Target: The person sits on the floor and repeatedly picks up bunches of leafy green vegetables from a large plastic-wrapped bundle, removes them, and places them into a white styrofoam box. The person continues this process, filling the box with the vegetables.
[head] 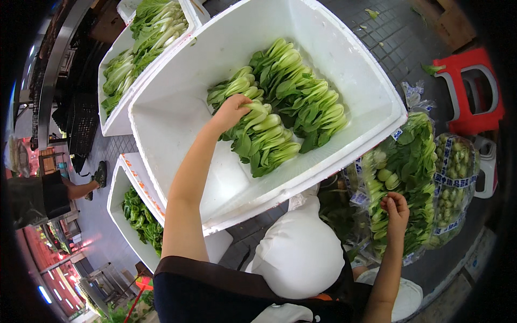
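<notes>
My left hand (232, 111) reaches into a large white foam box (175, 117), its fingers at the pale stalk end of a head of bok choy (256, 113). Under and around that hand, bok choy heads lie packed in a row. A second row of bok choy (301, 89) runs alongside it, deeper in the box. Over an opened clear plastic bag of bok choy (416, 161), my right hand (396, 210) hovers with bent, parted fingers and nothing visible in them.
Another foam box (117, 66) of leafy greens adjoins at the upper left, and one with dark greens (141, 218) stands lower left. A wrapped bundle of greens (454, 181) and a red plastic stool (456, 101) are at the right. A person's leg (83, 188) shows far left.
</notes>
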A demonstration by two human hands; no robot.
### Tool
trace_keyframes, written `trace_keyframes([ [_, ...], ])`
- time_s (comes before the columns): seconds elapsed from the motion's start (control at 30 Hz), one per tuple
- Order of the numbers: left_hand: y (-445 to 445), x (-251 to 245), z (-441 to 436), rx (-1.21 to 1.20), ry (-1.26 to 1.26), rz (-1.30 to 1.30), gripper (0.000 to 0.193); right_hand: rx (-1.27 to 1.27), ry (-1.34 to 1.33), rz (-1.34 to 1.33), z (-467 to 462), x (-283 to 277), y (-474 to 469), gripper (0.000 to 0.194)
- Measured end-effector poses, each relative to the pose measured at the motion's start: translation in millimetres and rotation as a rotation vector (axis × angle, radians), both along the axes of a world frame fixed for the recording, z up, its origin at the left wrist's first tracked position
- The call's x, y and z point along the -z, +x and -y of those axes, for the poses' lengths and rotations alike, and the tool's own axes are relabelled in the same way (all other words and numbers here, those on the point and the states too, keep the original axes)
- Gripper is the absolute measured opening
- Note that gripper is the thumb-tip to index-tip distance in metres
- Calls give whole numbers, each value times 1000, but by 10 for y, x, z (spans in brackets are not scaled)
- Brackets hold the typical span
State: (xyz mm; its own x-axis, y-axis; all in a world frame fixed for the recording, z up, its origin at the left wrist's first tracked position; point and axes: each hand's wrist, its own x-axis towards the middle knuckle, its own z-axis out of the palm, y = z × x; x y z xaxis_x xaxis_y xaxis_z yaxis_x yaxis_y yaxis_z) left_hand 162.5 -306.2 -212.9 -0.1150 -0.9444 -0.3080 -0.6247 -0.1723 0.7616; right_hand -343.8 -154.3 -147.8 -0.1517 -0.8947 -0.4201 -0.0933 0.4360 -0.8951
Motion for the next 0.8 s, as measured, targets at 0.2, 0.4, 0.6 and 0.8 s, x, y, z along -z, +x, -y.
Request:
trace_keyframes([
  [0.2,-133,457,-241,-98,-62,-13,34,-5,10,-8,36,24,-27,18],
  [0.4,-210,398,-359,41,-416,281,28,-1,-2,12,18,35,-18,18],
  [0.6,-322,187,-588,19,-387,254,23,24,-3,32,-86,-3,-23,17],
  [0.8,-836,382,-1015,151,-152,207,30,22,18,-11,-40,85,-58,20],
])
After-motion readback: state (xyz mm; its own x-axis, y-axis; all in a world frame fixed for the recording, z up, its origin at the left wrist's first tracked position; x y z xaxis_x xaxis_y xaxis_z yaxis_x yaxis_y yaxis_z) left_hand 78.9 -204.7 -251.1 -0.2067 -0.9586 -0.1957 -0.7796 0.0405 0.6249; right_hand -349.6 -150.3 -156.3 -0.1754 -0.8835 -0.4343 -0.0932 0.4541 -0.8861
